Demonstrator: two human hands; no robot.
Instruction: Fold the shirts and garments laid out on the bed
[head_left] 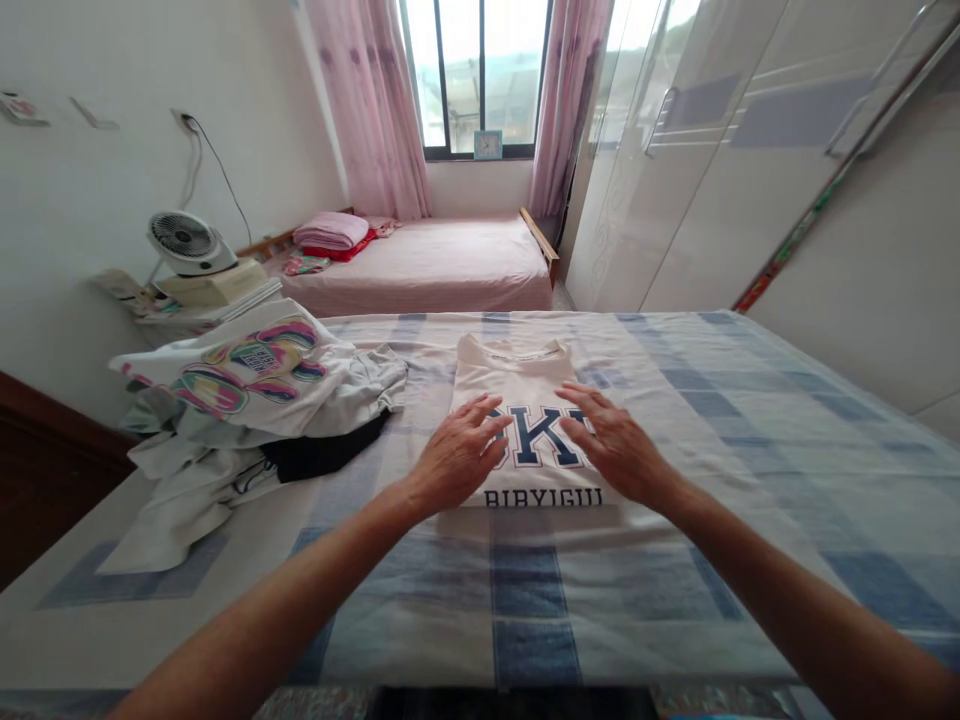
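Your cream T-shirt [525,400] already lies folded into a neat rectangle in the middle of the checked bedspread [750,420], collar at the far end, the navy block letters and the line of print facing up toward you; judging from its tidy edges, the folding of this piece looks finished or all but finished, with only smoothing left. What appears not yet dealt with is the heap of clothes [247,410] to the left of it, a loose pile with a colourful printed shirt on top, pale garments spilling toward the near left and something dark tucked under the right edge. Your left hand [457,455] lies palm down on the left part of the shirt's print, fingers [487,415] spread and stretched flat toward the far side, gripping nothing. Your right hand [615,445] mirrors it on the right part of the print, also palm down, fingers spread and extended, pressing or resting on the cloth rather than pinching it. Both forearms reach in from the near edge and converge on the shirt, wrists low and roughly level. Beyond the bedspread stand a pink bed [435,265] under the window, a small fan [184,243] at far left and a wardrobe [675,150] on the right.
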